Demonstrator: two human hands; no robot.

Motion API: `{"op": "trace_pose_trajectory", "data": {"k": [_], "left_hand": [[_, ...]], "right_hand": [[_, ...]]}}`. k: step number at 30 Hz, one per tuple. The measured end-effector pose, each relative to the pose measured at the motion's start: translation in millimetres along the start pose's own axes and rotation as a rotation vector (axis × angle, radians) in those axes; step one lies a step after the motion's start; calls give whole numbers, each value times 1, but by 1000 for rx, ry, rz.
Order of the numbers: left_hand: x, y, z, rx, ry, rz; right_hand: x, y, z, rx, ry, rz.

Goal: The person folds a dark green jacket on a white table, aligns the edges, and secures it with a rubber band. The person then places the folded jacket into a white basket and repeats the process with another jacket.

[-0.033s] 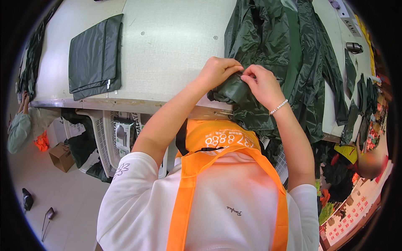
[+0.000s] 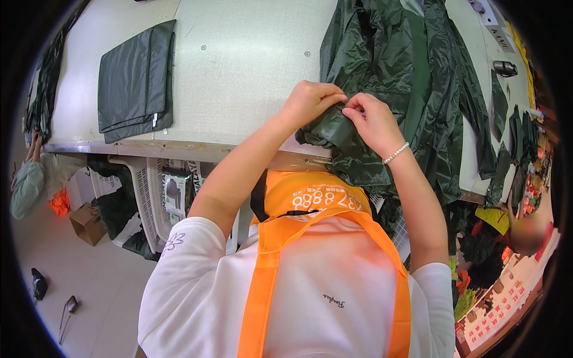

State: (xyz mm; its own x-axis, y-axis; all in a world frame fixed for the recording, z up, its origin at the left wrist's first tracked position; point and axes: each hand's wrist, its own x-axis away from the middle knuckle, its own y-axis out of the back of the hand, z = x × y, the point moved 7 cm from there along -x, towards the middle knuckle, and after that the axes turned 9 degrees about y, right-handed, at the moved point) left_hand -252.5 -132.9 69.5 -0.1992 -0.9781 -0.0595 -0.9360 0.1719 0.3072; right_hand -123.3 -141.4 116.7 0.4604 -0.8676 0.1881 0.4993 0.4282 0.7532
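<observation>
A shiny dark green rain jacket (image 2: pixel 382 77) lies crumpled over the table's near edge, partly hanging down in front of me. My left hand (image 2: pixel 311 102) is closed, thumb and fingertips pinching the cloth at a fold near the edge. Close beside it, my right hand (image 2: pixel 376 122) pinches the same fold, its wrist wearing a beaded bracelet. The fingertips of both hands nearly meet, and whatever small part lies between them is too hidden to make out. A smooth rolled piece of the green cloth bulges just below the fingers.
A folded dark green garment (image 2: pixel 134 83) lies to the left on the pale table (image 2: pixel 239 71). White plastic baskets (image 2: pixel 138 179) stand beneath the table. A dark bottle (image 2: pixel 505 68) and green cloth pieces are at the right. Co-workers show at the far left and right; a cardboard box (image 2: pixel 88 224) sits on the floor.
</observation>
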Motion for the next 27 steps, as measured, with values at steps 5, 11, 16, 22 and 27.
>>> {"op": "trace_pose_trajectory", "data": {"k": [5, 11, 16, 22, 27], "left_hand": [[13, 43, -14, 17, -48, -234], [114, 94, -30, -140, 92, -48], [111, 106, -35, -217, 29, -226], [44, 87, -33, 79, 74, -236], [9, 67, -18, 227, 138, -178]], "right_hand": [[4, 7, -18, -235, -89, -70], [12, -17, -43, -613, -57, -108], [-8, -52, 23, -681, 94, 38], [-9, -50, 8, -506, 16, -156], [21, 1, 34, -128, 284, -482]]}}
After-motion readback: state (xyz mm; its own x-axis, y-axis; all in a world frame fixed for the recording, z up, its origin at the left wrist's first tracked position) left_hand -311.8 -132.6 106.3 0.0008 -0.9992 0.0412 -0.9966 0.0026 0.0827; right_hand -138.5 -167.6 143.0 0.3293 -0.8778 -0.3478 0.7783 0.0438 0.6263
